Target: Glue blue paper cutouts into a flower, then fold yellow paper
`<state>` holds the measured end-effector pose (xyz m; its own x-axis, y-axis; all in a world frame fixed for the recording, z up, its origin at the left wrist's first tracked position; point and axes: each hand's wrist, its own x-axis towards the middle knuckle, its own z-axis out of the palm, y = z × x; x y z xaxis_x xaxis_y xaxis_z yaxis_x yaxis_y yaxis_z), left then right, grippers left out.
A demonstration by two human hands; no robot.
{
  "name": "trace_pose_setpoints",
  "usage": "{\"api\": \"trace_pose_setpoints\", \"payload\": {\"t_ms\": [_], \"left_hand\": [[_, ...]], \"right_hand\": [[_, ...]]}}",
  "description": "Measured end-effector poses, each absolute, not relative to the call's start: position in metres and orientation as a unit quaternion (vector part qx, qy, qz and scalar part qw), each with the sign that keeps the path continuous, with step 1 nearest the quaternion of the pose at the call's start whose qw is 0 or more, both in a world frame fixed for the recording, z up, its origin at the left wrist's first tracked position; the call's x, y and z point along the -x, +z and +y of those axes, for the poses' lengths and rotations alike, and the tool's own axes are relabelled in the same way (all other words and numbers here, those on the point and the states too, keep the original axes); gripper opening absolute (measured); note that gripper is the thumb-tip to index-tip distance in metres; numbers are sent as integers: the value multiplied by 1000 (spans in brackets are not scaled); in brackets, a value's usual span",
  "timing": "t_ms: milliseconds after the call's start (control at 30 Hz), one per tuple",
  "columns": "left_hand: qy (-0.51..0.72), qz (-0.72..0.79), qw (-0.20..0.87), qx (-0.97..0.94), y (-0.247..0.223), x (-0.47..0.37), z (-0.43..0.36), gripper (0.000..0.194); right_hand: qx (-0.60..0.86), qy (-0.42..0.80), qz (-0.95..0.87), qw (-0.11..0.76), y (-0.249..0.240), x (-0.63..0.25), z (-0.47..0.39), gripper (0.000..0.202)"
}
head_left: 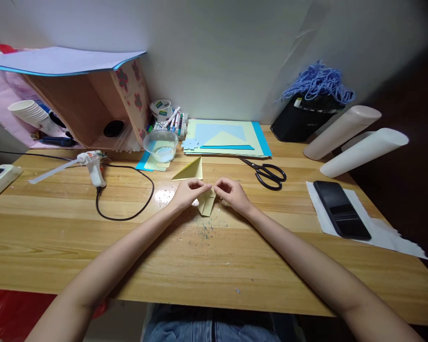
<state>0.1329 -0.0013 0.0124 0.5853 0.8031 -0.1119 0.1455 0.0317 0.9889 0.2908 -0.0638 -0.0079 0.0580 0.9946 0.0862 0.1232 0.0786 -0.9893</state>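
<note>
A small piece of folded yellow paper [207, 204] is held up between my hands just above the wooden table, with creases showing on it. My left hand [189, 192] pinches its upper left edge between thumb and fingers. On the other side, my right hand [231, 194] pinches the upper right edge, fingertips close to the left ones. Right behind the hands stands a yellow paper triangle [190, 171], folded so that it opens toward me. Black-handled scissors [267, 174] lie to the right of it.
A glue gun [93, 168] with its looping cable rests at left. Sheets of coloured paper [264, 137], a clear plastic bowl [160, 146] and markers [173, 121] lie at the back. A phone [341, 209] on white paper and two paper rolls [364, 151] are at right.
</note>
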Motion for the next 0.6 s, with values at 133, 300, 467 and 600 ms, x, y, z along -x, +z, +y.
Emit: {"api": "trace_pose_setpoints", "payload": {"t_ms": [133, 300, 467, 600], "left_hand": [[251, 342, 628, -653, 6, -134, -2, 25], [250, 306, 624, -674, 3, -134, -5, 25], [269, 301, 589, -700, -1, -135, -8, 21], [277, 309, 580, -701, -2, -136, -8, 12]], "right_hand": [[541, 378, -544, 518, -9, -291, -62, 14], [544, 368, -559, 506, -8, -291, -63, 11], [552, 378, -560, 488, -9, -291, -63, 11], [569, 358, -534, 513, -10, -290, -62, 11]]}}
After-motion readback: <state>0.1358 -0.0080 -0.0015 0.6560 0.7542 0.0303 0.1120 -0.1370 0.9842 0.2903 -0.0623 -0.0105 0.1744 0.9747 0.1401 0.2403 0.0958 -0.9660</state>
